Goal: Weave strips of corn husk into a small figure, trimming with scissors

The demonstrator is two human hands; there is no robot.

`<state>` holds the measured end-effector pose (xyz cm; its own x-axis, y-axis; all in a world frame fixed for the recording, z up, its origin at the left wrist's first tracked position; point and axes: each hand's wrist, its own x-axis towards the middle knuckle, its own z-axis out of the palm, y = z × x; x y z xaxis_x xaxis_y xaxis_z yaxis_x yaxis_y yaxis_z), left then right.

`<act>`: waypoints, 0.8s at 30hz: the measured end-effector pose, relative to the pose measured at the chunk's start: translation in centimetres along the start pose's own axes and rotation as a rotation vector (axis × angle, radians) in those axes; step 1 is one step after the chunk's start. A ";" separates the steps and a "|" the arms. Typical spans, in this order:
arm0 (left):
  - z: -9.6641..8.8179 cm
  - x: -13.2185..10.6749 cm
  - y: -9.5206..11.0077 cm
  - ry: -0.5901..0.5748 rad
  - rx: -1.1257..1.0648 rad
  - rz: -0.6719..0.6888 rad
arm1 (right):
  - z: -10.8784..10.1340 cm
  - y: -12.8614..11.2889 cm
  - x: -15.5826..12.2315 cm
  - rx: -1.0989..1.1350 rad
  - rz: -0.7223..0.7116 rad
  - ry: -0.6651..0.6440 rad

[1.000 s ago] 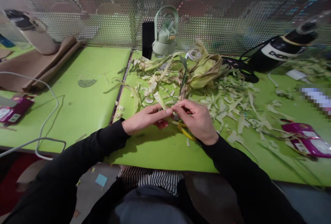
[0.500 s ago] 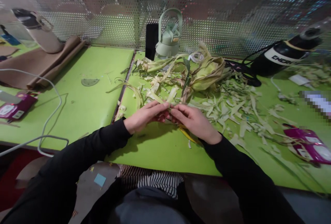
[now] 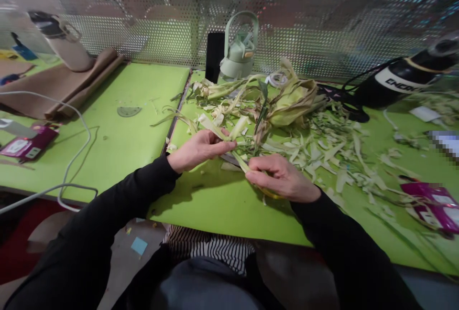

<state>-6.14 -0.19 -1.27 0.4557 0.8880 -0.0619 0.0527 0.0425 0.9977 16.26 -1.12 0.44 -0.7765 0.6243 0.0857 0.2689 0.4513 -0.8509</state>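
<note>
Pale green corn husk strips (image 3: 238, 127) fan out beyond my left hand (image 3: 202, 150), pinched between its thumb and fingers. From that pinch a husk strip (image 3: 239, 160) runs down to the right, and my right hand (image 3: 281, 176) grips its lower end with curled fingers. Under my right hand shows a yellow curved thing (image 3: 268, 192), mostly hidden. A grey flat edge lies below the strip, too covered to name. Just beyond my hands lies a bunch of corn husks (image 3: 292, 104), partly dry and brown at the edges.
Husk scraps (image 3: 333, 150) cover the green table to the right. At the back stand a pale green bottle (image 3: 238, 57), a dark phone (image 3: 214, 57) and a tilted black bottle (image 3: 398, 80). A white cable (image 3: 71, 157), a protractor (image 3: 129, 111) and brown paper (image 3: 50, 95) lie left.
My hands were close together at the husk. My right hand has moved right and toward me, and the strip now stretches between both hands. The view has shifted slightly left.
</note>
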 end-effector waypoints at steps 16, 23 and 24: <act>2.0 -0.5 -0.7 -0.330 0.118 -0.056 | 1.3 1.2 1.0 0.240 0.246 0.339; 2.7 -0.7 -1.0 -0.311 0.315 0.062 | 1.8 0.8 0.9 0.262 0.265 0.312; 2.7 -0.7 -1.0 -0.306 0.337 0.074 | 1.9 0.7 0.9 0.258 0.257 0.319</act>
<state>-4.09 -2.11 -2.32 0.7078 0.7048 -0.0469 0.2732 -0.2118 0.9383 14.69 -1.43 -1.04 -0.4787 0.8776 -0.0242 0.2479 0.1087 -0.9627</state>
